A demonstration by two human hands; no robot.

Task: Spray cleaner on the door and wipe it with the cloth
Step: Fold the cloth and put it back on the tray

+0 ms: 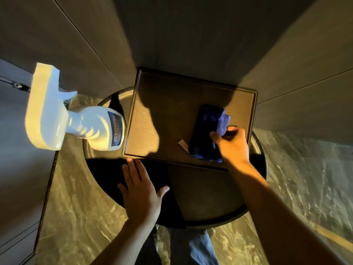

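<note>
A folded blue cloth (pixel 207 131) with a white label lies on a brown rectangular tray (pixel 152 111). My right hand (pixel 232 144) pinches the cloth's near right edge with fingers closed on it. A white spray bottle (pixel 76 119) of cleaner stands at the left rim of the round table, just left of the tray. My left hand (pixel 140 192) rests flat on the dark table top in front of the tray, fingers spread, holding nothing. A grey door panel (pixel 17 150) with a hinge runs down the left side.
The tray sits on a small round dark table (pixel 210 197) pushed against wood-grain wall panels (pixel 191 35). Marble-patterned floor (pixel 76 207) surrounds the table. My legs in jeans (pixel 193 247) show below the table's near edge.
</note>
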